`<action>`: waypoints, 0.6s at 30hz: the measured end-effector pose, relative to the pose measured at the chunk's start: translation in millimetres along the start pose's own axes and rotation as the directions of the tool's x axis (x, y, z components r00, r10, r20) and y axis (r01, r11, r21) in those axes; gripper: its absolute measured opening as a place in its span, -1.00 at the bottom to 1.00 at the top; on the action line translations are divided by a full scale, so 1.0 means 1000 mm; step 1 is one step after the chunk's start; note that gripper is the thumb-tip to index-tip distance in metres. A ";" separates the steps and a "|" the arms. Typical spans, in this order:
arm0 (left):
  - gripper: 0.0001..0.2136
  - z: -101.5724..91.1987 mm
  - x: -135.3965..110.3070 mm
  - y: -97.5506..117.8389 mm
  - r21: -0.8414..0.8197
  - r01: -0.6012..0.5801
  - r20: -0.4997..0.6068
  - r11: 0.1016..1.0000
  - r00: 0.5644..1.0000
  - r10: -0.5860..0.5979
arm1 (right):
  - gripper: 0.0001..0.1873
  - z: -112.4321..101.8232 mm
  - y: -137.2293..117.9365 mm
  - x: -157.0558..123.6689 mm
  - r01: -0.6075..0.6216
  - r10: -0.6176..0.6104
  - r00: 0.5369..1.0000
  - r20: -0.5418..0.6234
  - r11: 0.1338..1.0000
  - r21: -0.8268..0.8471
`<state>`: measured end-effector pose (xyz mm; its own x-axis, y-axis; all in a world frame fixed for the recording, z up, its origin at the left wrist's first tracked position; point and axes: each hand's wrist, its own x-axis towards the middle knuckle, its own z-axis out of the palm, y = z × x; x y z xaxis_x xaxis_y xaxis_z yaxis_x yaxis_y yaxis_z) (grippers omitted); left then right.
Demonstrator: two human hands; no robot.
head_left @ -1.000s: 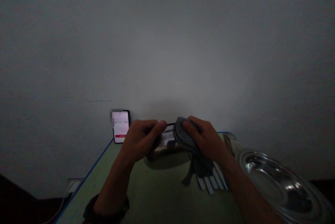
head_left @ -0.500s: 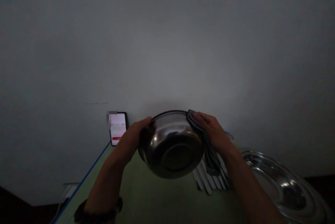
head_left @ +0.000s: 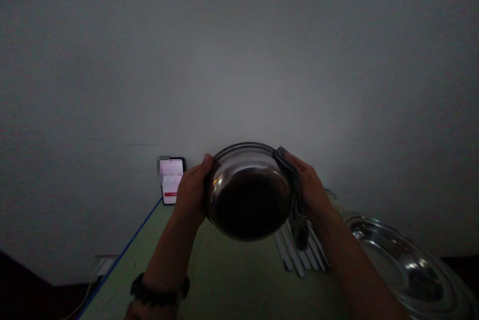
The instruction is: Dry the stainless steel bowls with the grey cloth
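I hold a round steel bowl up above the green table, its underside turned toward me. My left hand grips the bowl's left rim, thumb over the edge. My right hand presses a checkered grey cloth against the bowl's right rim. The cloth's loose end hangs below the bowl. Part of each hand's fingers is hidden behind the bowl.
A phone with a lit screen leans against the grey wall at the table's back left. Several white strips lie on the table under the cloth. A large steel tray sits at the right. The table's blue left edge runs diagonally.
The bowl has been lifted off the table and tipped until its underside faces me. My right hand with the cloth has moved from the bowl's top to its right rim.
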<state>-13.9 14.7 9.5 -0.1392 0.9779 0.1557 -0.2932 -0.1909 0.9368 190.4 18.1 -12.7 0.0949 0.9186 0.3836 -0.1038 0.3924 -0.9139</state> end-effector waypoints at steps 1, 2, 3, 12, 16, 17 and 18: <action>-0.65 0.003 0.001 -0.002 -0.076 -0.002 -0.046 0.997 0.999 -0.001 | -0.51 0.002 0.002 0.000 -0.011 0.012 0.999 -0.052 1.000 0.022; -0.68 0.006 0.002 -0.004 -0.152 -0.003 -0.079 0.988 0.997 -0.009 | -0.49 0.004 0.003 0.000 -0.021 0.024 0.995 -0.094 0.999 0.033; -0.71 0.007 0.004 -0.006 -0.217 -0.004 -0.101 0.976 0.995 -0.018 | -0.49 0.006 0.005 0.000 -0.036 0.040 0.992 -0.118 0.999 0.036; -0.81 -0.027 0.017 -0.013 0.208 -0.011 0.089 0.978 0.996 -0.007 | -0.60 -0.012 -0.002 0.002 -0.060 0.064 0.991 0.115 0.997 -0.041; -0.69 -0.016 0.001 -0.007 0.405 -0.032 0.372 0.914 0.919 -0.133 | -0.61 -0.014 -0.009 -0.003 -0.095 0.154 0.931 0.331 0.978 -0.188; -0.64 -0.012 -0.002 -0.007 0.429 -0.048 0.410 0.902 0.900 -0.147 | -0.61 -0.013 -0.009 -0.004 -0.094 0.163 0.920 0.356 0.975 -0.204; -0.60 -0.010 -0.004 -0.006 0.427 -0.056 0.432 0.902 0.890 -0.149 | -0.61 -0.011 -0.008 -0.005 -0.090 0.160 0.919 0.361 0.975 -0.204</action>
<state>-20.7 11.4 -0.2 0.3282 0.9351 0.1339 0.1472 -0.1906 0.9706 201.6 10.1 -8.5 -0.2869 0.9237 0.2539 0.0927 0.2906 -0.9524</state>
